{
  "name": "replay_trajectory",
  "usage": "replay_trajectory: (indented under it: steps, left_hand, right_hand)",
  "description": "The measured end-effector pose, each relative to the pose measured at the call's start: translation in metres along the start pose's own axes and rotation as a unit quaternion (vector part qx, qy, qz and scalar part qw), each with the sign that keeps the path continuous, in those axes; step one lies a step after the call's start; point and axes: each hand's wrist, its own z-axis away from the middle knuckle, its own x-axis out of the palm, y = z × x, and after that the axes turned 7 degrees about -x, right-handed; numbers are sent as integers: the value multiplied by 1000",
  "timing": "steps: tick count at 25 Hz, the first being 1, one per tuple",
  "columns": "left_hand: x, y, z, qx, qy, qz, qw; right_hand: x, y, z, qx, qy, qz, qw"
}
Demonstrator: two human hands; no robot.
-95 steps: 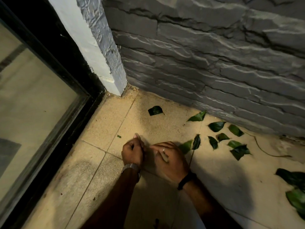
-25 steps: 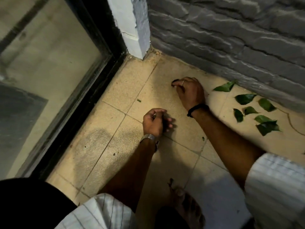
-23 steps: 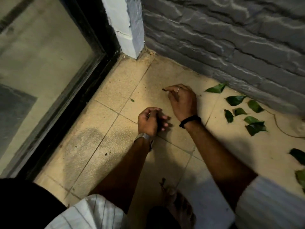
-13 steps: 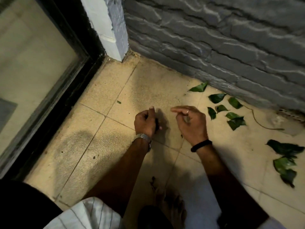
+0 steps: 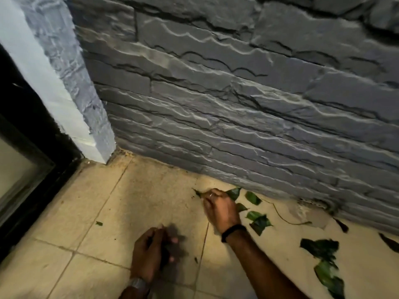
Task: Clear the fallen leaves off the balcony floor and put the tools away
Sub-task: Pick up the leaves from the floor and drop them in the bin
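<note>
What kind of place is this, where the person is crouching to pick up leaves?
Probably a balcony or small patio corner of a home: a rough grey stone-clad wall meets beige floor tiles, a black-framed glass door stands at the left, and fallen green leaves lie scattered along the wall's foot.

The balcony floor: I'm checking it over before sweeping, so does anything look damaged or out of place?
Yes. Where the floor meets the stone wall at right, a patch looks chipped and crumbled. A thin dry stem lies beside it, and green leaves lie scattered there, some torn.
</note>
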Motion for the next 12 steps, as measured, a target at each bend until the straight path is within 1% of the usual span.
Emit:
replay_trajectory:
  steps: [1, 2, 3, 5, 7, 8, 9, 10, 12]
  left_hand:
    - [-1, 2, 2, 6, -5, 6, 1000]
    - [-3, 2, 1, 13, 0, -4, 1000]
    - [-3, 1, -2, 23, 4, -20, 1000]
    - [-3, -2, -6, 37, 21, -47, 998]
    - [-2, -3, -3, 60, 58, -73, 994]
    - [-1, -3, -1, 75, 78, -93, 990]
    - [-2, 0, 0, 75, 92, -106, 987]
    - [-3, 1, 0, 59, 94, -108, 988]
    - [-4, 1, 0, 10, 91, -91, 992]
  right_hand:
    - [-3, -19, 11, -5, 44, -53, 998]
    - [-4, -41, 25, -27, 69, -91, 993]
    - [-3, -63, 41, -51, 76, -117, 989]
    - [0, -105, 73, -59, 36, -215, 974]
    - [-1, -127, 95, -6, 12, -299, 954]
    - [-5, -127, 100, 39, -9, -319, 947]
    - [-11, -118, 104, 69, -13, -318, 946]
    - [-17, -102, 105, 80, 0, -303, 950]
    - [-23, -54, 106, 118, 59, -268, 954]
